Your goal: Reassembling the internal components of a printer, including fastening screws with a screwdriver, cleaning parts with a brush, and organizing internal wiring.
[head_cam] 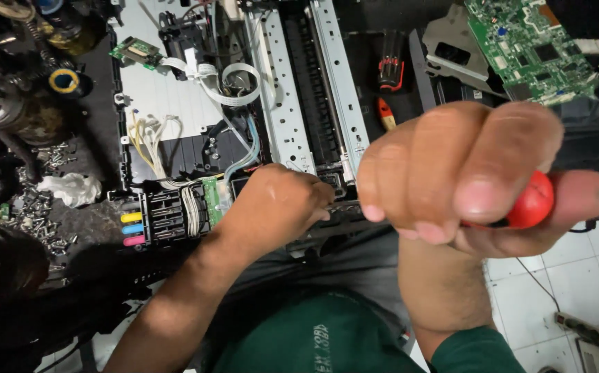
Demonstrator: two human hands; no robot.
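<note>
An opened printer chassis (292, 103) lies in front of me, with metal rails, white ribbon cables and a black ink carriage (168, 214) showing yellow, blue and pink tabs. My left hand (272, 207) rests on the chassis's near edge beside a small green board, fingers curled down onto the frame. My right hand (472, 173) is raised close to the camera, closed around the red round end of a screwdriver handle (533, 202). The tool's shaft is hidden behind my fingers.
A green circuit board (527, 41) lies at the top right on a grey cover. Two more screwdrivers (389, 69) lie on the black surface beside it. Loose screws (37, 221) and a crumpled white cloth (71, 188) sit at left. White floor tiles (562, 290) show at lower right.
</note>
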